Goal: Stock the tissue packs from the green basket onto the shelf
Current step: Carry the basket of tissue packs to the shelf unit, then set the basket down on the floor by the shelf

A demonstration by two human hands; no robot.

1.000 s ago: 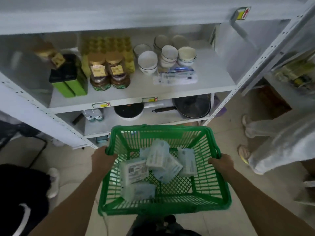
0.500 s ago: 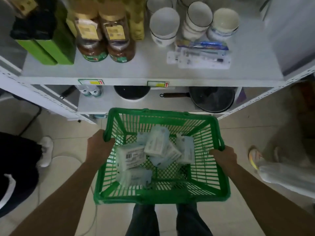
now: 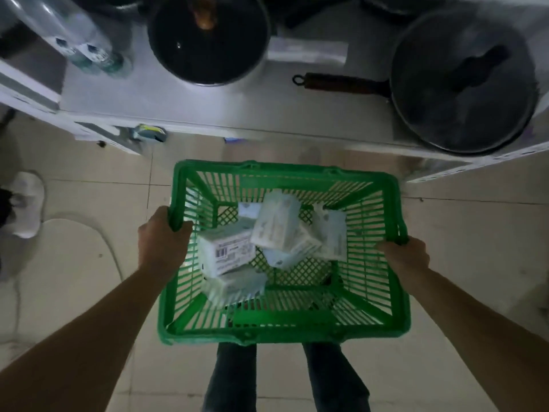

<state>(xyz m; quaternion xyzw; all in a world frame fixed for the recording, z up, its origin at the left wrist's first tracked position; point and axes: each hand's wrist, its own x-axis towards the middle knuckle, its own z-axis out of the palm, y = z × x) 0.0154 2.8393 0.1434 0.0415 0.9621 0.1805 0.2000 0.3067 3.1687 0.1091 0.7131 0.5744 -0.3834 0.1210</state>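
Note:
I hold a green plastic basket [image 3: 285, 331] in front of me, above the tiled floor. My left hand [image 3: 162, 242] grips its left rim and my right hand [image 3: 405, 254] grips its right rim. Several pale tissue packs [image 3: 227, 254] lie loosely piled on the basket's mesh bottom, one with a barcode label facing up. Beyond the basket's far edge runs the low white shelf [image 3: 208, 111].
On the low shelf sit a black pot [image 3: 208, 40], a dark lidded frying pan [image 3: 463, 81] with its handle pointing left, and clear bottles [image 3: 86, 52] at the left. A white shoe [image 3: 28, 203] stands on the floor at the left. My legs show beneath the basket.
The view has tilted down and moved closer: the upper shelves with jars and bowls have left the frame, and only the low shelf shows. Both hands have kept their grip on the basket.

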